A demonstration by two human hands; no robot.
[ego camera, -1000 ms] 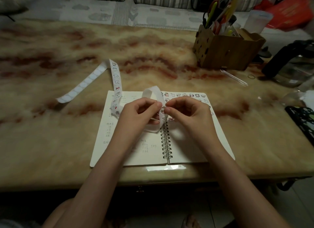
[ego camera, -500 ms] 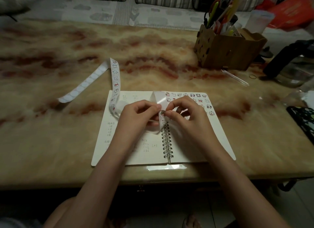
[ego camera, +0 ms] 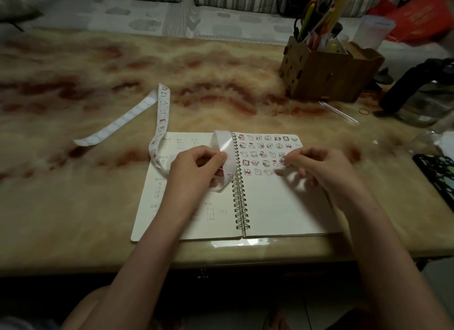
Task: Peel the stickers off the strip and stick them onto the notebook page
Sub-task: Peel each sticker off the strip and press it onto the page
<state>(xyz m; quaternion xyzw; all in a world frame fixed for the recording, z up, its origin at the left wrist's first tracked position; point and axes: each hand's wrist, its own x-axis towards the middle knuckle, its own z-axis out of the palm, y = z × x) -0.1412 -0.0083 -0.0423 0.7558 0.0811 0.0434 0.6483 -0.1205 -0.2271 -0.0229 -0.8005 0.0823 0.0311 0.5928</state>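
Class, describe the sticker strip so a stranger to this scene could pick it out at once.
On the marbled table lies an open spiral notebook. The sticker strip runs from the left hand above its left page out across the table. Alone here, it is a long, curling white ribbon.

I see my left hand [ego camera: 196,167] pinching the sticker strip [ego camera: 162,113], which loops up over the left page of the open spiral notebook [ego camera: 282,207] and trails away across the marbled table [ego camera: 73,207]. My right hand [ego camera: 319,172] hovers over the right page, thumb and forefinger pinching a small sticker [ego camera: 282,160] just beside the rows of stuck stickers [ego camera: 265,146]. A wooden pen holder [ego camera: 324,76] stands at the far right.
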